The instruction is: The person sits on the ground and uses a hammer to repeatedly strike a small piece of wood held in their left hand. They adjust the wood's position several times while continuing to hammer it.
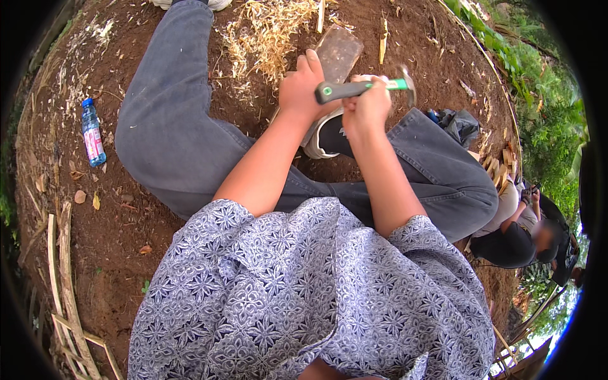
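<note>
My right hand [369,106] is closed around a hammer [329,93] with a black and green handle. The hammer lies level across the hand, its metal head slightly blurred to the right of my fingers. Close by on the left, my left hand [300,90] is closed against the side of a worn brown wooden block [342,52] on the ground. Whatever its fingers hold, if anything, is hidden beneath the hand. Under my wrists shows my black and white shoe [330,136], next to the block's near end.
Wood shavings [269,35] are heaped beyond my left hand. A blue plastic bottle [92,136] lies on the bare soil at left, above long sticks [66,272]. At right are a black plastic bag [459,126], wood pieces [497,170] and another person [516,237].
</note>
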`<state>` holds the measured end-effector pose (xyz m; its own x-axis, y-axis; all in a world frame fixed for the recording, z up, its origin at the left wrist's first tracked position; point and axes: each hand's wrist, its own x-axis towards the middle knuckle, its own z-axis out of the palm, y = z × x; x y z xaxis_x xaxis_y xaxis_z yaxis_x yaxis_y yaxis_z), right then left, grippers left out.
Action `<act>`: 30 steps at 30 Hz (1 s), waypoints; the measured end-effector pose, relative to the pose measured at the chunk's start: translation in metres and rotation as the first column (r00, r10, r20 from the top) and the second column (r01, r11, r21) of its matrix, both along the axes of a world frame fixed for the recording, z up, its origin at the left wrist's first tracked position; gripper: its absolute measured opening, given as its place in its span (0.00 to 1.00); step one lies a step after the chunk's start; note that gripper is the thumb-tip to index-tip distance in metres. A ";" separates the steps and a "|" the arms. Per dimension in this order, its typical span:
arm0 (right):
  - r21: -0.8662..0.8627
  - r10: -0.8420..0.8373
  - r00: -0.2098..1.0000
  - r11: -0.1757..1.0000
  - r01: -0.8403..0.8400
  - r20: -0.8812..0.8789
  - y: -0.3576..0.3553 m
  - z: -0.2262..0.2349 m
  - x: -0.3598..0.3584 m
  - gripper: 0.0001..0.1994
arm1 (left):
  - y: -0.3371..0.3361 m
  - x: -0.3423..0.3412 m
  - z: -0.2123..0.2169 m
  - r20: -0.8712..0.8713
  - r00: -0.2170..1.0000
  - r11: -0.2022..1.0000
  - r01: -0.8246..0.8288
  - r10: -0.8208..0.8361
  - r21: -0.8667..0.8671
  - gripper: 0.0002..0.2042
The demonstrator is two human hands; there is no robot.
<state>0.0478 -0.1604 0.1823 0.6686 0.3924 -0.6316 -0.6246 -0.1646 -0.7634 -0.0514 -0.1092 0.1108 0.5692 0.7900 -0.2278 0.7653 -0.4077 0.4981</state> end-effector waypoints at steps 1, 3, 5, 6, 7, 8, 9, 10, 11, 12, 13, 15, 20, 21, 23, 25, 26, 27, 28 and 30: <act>-0.097 0.077 0.991 0.991 -0.087 -0.107 0.014 0.005 -0.018 0.15 | -0.002 0.002 -0.023 -0.016 1.000 1.000 0.009 -0.009 -0.012 0.52; -0.027 0.333 0.929 0.940 -0.341 -0.161 0.029 0.029 -0.025 0.15 | 0.005 0.006 -0.010 0.026 0.993 0.980 -0.108 0.114 -0.169 0.46; 0.005 0.305 0.949 0.952 -0.306 -0.084 0.024 0.033 -0.023 0.16 | 0.007 -0.001 0.002 0.018 0.998 0.991 -0.063 0.066 -0.119 0.37; 0.019 0.246 0.969 0.969 -0.246 0.004 0.017 0.028 -0.019 0.16 | 0.010 -0.002 0.005 0.015 0.999 0.995 -0.044 0.045 -0.089 0.32; 0.039 0.183 0.979 0.982 -0.187 0.090 0.013 0.025 -0.012 0.16 | 0.005 0.001 0.011 0.019 0.998 0.997 -0.052 0.053 -0.056 0.34; 0.003 0.063 0.989 0.998 -0.064 0.132 0.008 0.027 -0.008 0.17 | 0.004 0.000 0.012 0.028 0.999 0.999 -0.029 0.030 -0.037 0.35; 0.010 0.021 0.991 1.000 -0.022 0.134 0.007 0.028 -0.002 0.16 | 0.002 -0.001 0.013 0.036 0.999 1.000 -0.007 0.007 -0.017 0.35; 0.018 -0.022 0.990 1.000 0.020 0.137 0.008 0.027 0.001 0.16 | 0.002 -0.001 0.013 0.055 0.998 1.000 -0.009 0.010 -0.022 0.36; 0.011 -0.044 0.993 0.999 0.043 0.108 0.010 0.025 -0.002 0.16 | 0.002 -0.001 0.019 0.075 0.997 1.000 -0.010 0.012 -0.029 0.36; -0.043 -0.078 0.996 0.996 0.080 0.050 0.015 0.019 -0.009 0.16 | 0.001 0.000 0.014 0.044 0.999 0.999 0.009 -0.006 -0.050 0.36; -0.075 0.147 0.988 0.986 -0.149 -0.038 0.012 0.019 -0.014 0.16 | 0.001 0.001 0.006 0.013 1.000 0.997 0.027 -0.026 -0.072 0.37; -0.088 0.417 0.899 0.899 -0.430 -0.136 0.018 0.030 -0.020 0.16 | 0.003 0.003 0.006 0.039 0.992 0.974 -0.112 0.122 -0.198 0.36; -0.178 0.484 0.773 0.874 -0.452 0.411 0.008 0.039 0.006 0.13 | 0.011 -0.002 0.022 -0.004 1.000 0.998 -0.015 0.015 -0.059 0.50; -0.229 0.576 0.689 0.814 -0.534 0.439 0.002 0.041 0.017 0.14 | 0.010 -0.003 0.023 -0.013 1.000 0.997 -0.014 0.013 -0.076 0.52; -0.502 0.783 0.419 0.618 -0.605 0.460 -0.010 0.048 0.040 0.14 | 0.012 -0.005 0.024 -0.041 0.999 0.993 -0.009 0.004 -0.115 0.56; -0.592 0.923 0.248 0.380 -0.710 0.294 -0.009 0.066 0.053 0.14 | 0.007 -0.006 0.019 -0.053 0.999 0.999 -0.008 0.006 -0.041 0.56; -0.586 0.955 0.197 0.292 -0.755 0.222 -0.007 0.072 0.057 0.14 | 0.008 -0.006 0.020 -0.058 0.998 1.000 -0.008 0.008 -0.001 0.56; -0.596 0.955 0.035 0.212 -0.774 0.294 -0.006 0.072 0.065 0.15 | 0.009 -0.005 0.021 -0.052 0.999 1.000 0.000 -0.001 -0.017 0.56; -0.612 0.925 -0.127 0.130 -0.780 0.358 -0.003 0.070 0.076 0.16 | 0.008 -0.004 0.023 -0.047 0.999 0.999 0.008 -0.009 -0.032 0.56; -0.672 0.875 -0.324 0.001 -0.741 0.359 0.008 0.066 0.092 0.18 | 0.009 -0.004 0.026 -0.073 0.997 0.996 0.021 -0.028 -0.086 0.56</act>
<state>0.1396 -0.1520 0.2484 -0.1360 0.8911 -0.4329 0.7734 -0.1775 -0.6085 -0.0558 -0.0999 0.1366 0.5672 0.7522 -0.3354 0.7916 -0.3855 0.4741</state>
